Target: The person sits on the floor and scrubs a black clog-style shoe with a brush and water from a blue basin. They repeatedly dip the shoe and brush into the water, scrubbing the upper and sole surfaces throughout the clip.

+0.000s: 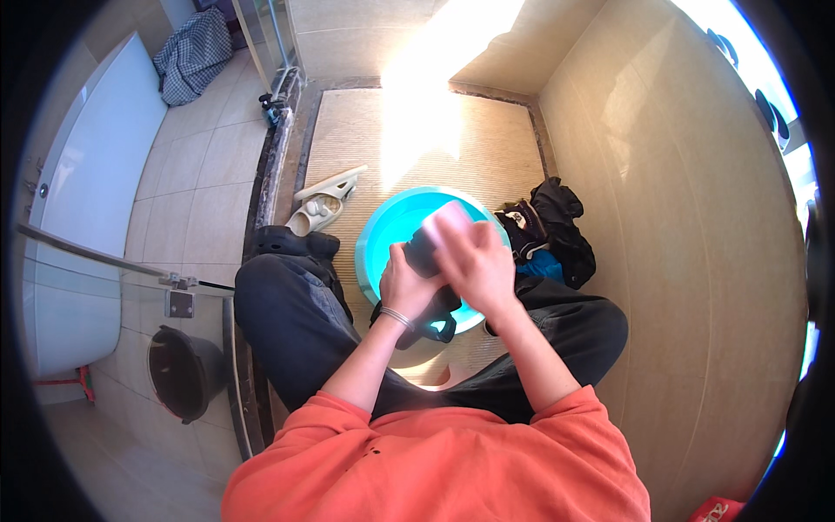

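Observation:
My left hand point(409, 282) grips a black article point(423, 256), which looks like soft cloth; a dark strap-like loop point(445, 328) hangs below the wrist. My right hand point(479, 271) is closed around a pale pink block point(450, 218), blurred and too unclear to name. It presses close over the upper part of the black article. Both hands are above a round turquoise plastic basin point(370, 225) on the floor between my knees. The fingers partly hide the black article.
Beige clogs point(319, 210) and a dark garment point(297, 245) lie left of the basin. Dark and blue clothes point(554, 228) are heaped at its right. A glass shower panel point(163, 287) stands at left, with a black bucket point(189, 372) beyond it. A tiled wall point(678, 215) rises on the right.

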Motion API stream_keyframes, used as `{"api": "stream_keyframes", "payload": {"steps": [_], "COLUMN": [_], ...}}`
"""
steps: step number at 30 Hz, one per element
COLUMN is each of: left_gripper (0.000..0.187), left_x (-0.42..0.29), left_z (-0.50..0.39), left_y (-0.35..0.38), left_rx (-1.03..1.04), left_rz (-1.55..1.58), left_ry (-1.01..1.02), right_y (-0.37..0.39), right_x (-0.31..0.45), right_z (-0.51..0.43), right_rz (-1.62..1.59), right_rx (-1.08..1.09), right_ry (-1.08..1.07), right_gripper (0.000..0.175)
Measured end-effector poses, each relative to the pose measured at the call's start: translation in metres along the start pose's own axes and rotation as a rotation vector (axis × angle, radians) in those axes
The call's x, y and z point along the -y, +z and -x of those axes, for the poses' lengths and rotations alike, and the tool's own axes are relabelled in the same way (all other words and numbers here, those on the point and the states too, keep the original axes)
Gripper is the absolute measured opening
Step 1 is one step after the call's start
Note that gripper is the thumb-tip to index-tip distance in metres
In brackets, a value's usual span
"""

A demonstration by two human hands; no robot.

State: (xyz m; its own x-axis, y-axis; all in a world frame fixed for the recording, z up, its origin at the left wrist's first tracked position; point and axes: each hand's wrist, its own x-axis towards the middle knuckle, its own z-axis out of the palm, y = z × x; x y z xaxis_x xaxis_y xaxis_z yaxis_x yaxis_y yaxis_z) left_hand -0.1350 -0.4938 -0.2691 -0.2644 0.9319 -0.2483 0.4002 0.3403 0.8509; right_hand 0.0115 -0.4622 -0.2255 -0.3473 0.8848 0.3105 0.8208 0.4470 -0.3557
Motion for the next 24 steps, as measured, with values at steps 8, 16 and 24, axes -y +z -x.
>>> {"api": "stream_keyframes", "payload": {"steps": [8, 16, 24], "left_gripper": [0.083, 0.094, 0.089], "left_x": [0.006, 0.009, 0.004], "left_z": [-0.004, 0.000, -0.001], "left_y": [0.007, 0.009, 0.004], "left_rx": [0.004, -0.009, 0.011], "left_rz": [0.003, 0.021, 0.019], "left_ry": [-0.006, 0.016, -0.005], "right_y": [-0.004, -0.003, -0.001], "right_x": [0.020, -0.015, 0.007], "right_z": [0.011, -0.002, 0.008], "right_rz": [0.004, -0.108, -0.080], "right_rx": [0.007, 0.027, 0.067], "right_ry": [-0.112, 0.152, 0.059], "right_gripper": [0.055, 0.052, 0.054]}}
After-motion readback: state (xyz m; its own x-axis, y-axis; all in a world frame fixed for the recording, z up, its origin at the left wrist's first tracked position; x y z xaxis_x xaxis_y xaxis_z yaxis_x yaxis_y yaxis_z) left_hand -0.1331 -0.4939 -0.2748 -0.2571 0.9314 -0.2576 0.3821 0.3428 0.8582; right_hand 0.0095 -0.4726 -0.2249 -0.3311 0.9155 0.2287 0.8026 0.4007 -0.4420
